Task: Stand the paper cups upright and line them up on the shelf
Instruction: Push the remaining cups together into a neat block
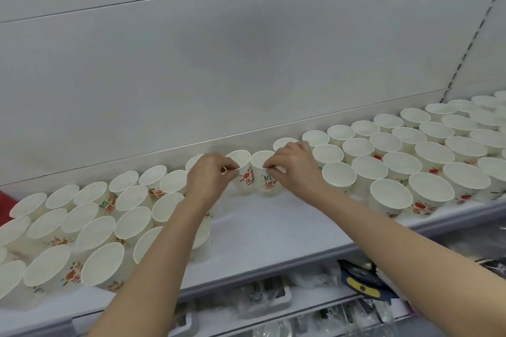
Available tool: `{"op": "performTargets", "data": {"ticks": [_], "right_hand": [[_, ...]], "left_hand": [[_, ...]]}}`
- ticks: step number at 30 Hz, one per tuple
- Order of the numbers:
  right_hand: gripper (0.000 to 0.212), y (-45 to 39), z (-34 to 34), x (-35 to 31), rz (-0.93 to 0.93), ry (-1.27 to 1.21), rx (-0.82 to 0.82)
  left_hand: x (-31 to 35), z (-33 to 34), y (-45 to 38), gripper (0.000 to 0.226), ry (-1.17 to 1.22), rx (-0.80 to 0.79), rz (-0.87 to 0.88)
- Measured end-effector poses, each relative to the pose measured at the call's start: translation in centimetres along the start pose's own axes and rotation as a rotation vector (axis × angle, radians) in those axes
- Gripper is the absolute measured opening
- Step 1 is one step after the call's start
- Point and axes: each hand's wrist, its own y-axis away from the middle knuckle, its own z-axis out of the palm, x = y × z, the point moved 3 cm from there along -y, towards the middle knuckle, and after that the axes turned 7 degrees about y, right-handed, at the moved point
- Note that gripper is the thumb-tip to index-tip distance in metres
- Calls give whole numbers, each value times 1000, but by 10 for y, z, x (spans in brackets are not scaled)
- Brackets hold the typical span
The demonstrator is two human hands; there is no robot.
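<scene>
Upright cups crowd the shelf (273, 230) at nine and three o'clock; two cups (253, 175) stand at twelve, seemingly touching.

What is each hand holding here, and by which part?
Left hand pinches the left cup at its rim; right hand pinches the neighbouring cup at its rim.

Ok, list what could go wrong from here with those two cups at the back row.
1. The left hand and right hand each pinch a cup rim; thin paper could crease.
2. The left cup and right cup stand close beside packed neighbours, so a nudge might topple several.
3. Both forearms cross the front rows; pulling back could knock those cups over.
</scene>
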Motion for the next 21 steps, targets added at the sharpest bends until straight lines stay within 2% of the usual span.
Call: {"op": "performTargets", "data": {"ticks": [5,8,14,21], "right_hand": [[6,42,-45,6,95,-109,73],[9,77,-67,16,136,-81,89],[8,139,-104,35,122,14,131],[5,161,-114,49,65,148,113]], "left_hand": [[20,9,22,8,159,-24,50],[41,27,38,6,182,-79,109],[89,69,51,9,70,-150,197],[105,92,56,13,-43,-100,174]]}}
